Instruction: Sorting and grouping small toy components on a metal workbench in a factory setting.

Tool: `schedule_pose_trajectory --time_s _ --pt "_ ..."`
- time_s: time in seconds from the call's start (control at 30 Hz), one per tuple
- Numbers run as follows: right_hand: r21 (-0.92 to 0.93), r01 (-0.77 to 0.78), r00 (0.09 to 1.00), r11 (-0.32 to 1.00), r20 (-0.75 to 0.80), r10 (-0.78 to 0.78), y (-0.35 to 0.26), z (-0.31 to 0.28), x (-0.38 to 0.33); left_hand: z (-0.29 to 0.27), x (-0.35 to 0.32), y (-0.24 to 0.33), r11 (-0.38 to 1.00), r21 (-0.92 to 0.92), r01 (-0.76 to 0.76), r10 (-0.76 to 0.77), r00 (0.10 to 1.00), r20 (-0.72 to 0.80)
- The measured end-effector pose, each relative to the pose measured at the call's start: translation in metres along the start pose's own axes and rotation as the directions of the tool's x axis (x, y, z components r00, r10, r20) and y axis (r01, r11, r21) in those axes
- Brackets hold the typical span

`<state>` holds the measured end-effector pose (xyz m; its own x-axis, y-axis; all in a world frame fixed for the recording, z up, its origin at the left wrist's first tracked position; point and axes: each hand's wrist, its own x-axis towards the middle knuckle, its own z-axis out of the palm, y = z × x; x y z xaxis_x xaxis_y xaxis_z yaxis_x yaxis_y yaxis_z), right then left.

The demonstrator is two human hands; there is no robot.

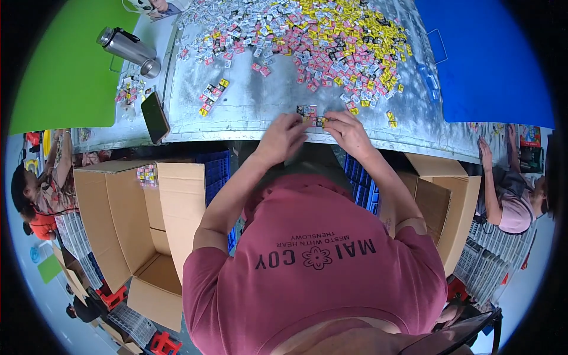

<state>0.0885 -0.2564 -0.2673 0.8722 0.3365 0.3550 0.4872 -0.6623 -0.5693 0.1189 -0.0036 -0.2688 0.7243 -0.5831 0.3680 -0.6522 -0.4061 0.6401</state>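
Note:
At the near edge of the metal table a small block of little coloured packets [307, 110], pink, dark and yellow, lies between my two hands. My left hand [282, 139] is slightly blurred, its fingers curled closed at the block's left end. From the other side my right hand [350, 134] pinches the right end of the block, where a yellow packet shows at the fingertips. Just beyond lies a loose yellow packet [353, 110]. To the left is a separate short row of packets [213, 97]. My fingers hide part of the block.
A large heap of packets [331, 44] covers the table's far side. A phone [155, 118] and a steel flask [128, 49] stand left. Green [65, 71] and blue [491, 65] panels flank the table. Open cardboard boxes [127, 219] [438, 204] sit beside me; other people work at both sides.

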Motion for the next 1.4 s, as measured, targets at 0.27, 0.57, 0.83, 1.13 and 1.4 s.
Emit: schedule_pose_trajectory --time_s 0.27,0.57,0.83,1.13,1.4 --pt "-0.145 0.056 0.998 0.988 -0.008 -0.057 -0.012 0.0 -0.01 0.016 -0.018 -0.005 0.926 0.348 -0.147 0.119 0.988 0.1" --pt "-0.219 0.075 0.997 0.973 -0.015 -0.08 -0.015 0.005 -0.014 0.013 -0.016 0.005 0.921 0.378 -0.091 0.053 0.992 0.111" --pt "-0.219 0.04 0.999 0.975 0.004 -0.04 -0.018 0.004 -0.019 0.009 -0.03 0.004 0.936 0.353 0.019 -0.022 1.0 0.003" --pt "-0.291 -0.029 0.994 0.956 0.088 0.057 -0.019 0.011 -0.033 -0.001 -0.04 0.002 0.902 0.415 0.118 -0.149 0.988 0.042" --pt "-0.25 -0.06 0.991 0.966 0.102 0.088 -0.02 0.008 -0.03 0.001 -0.039 -0.007 0.926 0.26 0.272 -0.246 0.96 -0.131"
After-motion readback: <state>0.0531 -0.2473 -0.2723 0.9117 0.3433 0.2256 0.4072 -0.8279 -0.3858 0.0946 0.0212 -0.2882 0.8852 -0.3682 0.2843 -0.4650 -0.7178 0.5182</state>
